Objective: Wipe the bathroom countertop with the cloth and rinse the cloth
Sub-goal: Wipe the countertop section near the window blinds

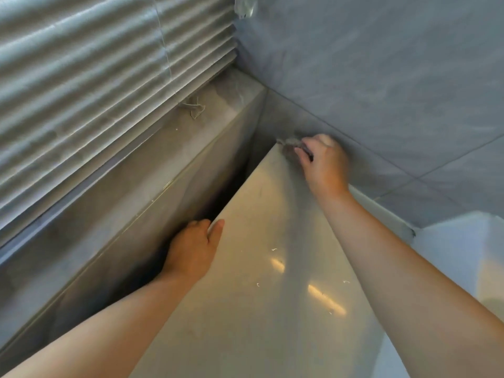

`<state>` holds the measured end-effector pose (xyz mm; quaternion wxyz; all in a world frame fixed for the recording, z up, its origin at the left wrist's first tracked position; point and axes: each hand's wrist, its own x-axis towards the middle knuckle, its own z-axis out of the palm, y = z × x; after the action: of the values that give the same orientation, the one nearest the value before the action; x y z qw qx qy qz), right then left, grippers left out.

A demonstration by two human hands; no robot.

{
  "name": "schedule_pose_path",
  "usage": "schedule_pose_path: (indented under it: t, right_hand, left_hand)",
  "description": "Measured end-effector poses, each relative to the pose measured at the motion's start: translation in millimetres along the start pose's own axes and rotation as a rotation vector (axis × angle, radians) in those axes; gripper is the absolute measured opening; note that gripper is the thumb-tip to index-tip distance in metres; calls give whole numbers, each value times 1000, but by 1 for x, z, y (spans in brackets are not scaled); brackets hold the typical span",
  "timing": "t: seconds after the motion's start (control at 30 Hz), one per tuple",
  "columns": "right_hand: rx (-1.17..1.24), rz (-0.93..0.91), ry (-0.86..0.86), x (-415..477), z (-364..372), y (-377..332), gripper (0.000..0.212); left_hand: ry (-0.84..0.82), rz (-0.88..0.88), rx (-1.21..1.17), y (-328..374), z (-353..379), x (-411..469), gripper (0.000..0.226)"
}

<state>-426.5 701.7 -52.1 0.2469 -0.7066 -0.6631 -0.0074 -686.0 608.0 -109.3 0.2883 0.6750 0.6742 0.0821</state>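
Here my right hand (324, 162) is at the far corner of the glossy beige countertop (272, 296), fingers curled tight around a bunched grey cloth (289, 147). The cloth presses on the corner where the top meets the grey tiled wall (381, 77); it is blurred. My left hand (191, 249) grips the countertop's left edge nearer to me, thumb lying flat on top and fingers hooked down over the edge into the dark gap (218, 197) beside it. Across that gap runs a pale window sill (163, 148) with a loose cord (195, 107) lying on it under the slatted blinds (95, 91). Streaks of light reflect off the countertop between my forearms.
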Motion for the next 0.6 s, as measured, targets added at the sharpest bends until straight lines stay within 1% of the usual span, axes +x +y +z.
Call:
schedule_pose_path:
  t: [0.03, 0.1, 0.17, 0.23, 0.33, 0.47, 0.6]
  right_hand:
    - [-33, -8, -1, 2, 9, -2, 20]
    - [-23, 54, 16, 2, 26, -8, 21]
    - [53, 148, 51, 2, 37, -15, 21]
    - [125, 180, 72, 1, 43, -20, 22]
    - [167, 177, 58, 4, 47, -22, 24]
    - [138, 129, -90, -2, 51, -24, 31]
    - [187, 83, -108, -30, 42, -36, 20]
  left_hand:
    - [2, -4, -13, 0, 1, 0, 46]
    - [4, -7, -19, -1, 1, 1, 46]
    - [2, -8, -22, 0, 1, 0, 48]
    - [-6, -14, -28, 0, 0, 0, 50]
    - [-10, -21, -22, 1, -1, 0, 52]
    - [-11, -18, 7, 3, -3, 0, 52]
    - [-30, -17, 18, 4, -4, -1, 54]
